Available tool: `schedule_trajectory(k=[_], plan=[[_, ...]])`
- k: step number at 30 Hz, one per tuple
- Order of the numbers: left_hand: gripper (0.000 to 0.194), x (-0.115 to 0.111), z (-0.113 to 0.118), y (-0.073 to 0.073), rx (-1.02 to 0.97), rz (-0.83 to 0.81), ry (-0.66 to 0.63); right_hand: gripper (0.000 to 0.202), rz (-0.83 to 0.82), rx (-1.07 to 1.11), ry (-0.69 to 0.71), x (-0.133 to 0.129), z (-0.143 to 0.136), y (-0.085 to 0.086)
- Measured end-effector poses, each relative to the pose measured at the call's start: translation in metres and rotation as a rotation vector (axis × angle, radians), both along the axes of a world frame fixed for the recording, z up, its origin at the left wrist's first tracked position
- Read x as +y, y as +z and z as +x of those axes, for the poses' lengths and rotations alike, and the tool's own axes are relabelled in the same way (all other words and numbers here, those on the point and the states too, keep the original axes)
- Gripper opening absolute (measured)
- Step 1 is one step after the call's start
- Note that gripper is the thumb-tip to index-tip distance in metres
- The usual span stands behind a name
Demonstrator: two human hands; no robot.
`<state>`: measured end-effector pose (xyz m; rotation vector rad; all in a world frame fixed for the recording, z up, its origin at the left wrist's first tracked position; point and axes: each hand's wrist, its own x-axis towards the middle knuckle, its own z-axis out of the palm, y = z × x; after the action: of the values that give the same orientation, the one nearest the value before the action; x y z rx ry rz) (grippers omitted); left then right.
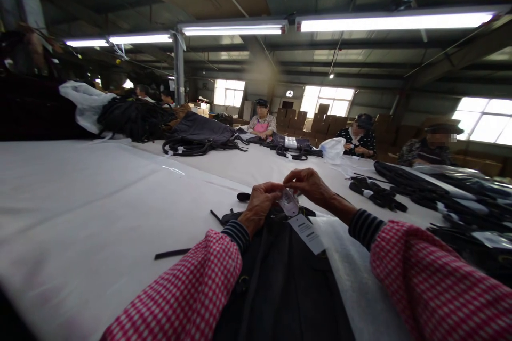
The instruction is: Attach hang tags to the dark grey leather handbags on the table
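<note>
A black bag (pixel 286 282) lies on the white table in front of me, its loose straps spread near the top. Above its upper end, my left hand (pixel 262 203) and my right hand (pixel 310 185) meet, both with pinched fingers. Between them is a small clear plastic bag (pixel 288 202), gripped at its upper edge. Just below it a white printed hang tag (pixel 307 234) rests against the black bag. The exact contents of the plastic bag are too small to make out.
Dark bags with handles (pixel 200 136) are piled at the table's far side. Bundled black straps (pixel 376 194) and more black bags (pixel 448 197) lie at right. A white plastic bag (pixel 333 149) sits near a co-worker (pixel 358 138). Another person (pixel 262 122) sits opposite.
</note>
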<state>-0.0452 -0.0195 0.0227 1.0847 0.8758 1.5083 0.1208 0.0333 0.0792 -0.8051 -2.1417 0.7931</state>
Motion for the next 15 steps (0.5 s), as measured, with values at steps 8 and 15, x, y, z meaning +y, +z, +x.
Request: schedule_trajectory(k=[8, 15], plan=[[0.028, -0.005, -0.001, 0.005, 0.01, -0.011, -0.027, 0.004, 0.066, -0.138, -0.157, -0.008, 0.005, -0.003], [0.035, -0.001, -0.006, 0.004, -0.034, -0.005, 0.123, 0.003, -0.176, -0.195, -0.123, -0.014, 0.034, -0.011]])
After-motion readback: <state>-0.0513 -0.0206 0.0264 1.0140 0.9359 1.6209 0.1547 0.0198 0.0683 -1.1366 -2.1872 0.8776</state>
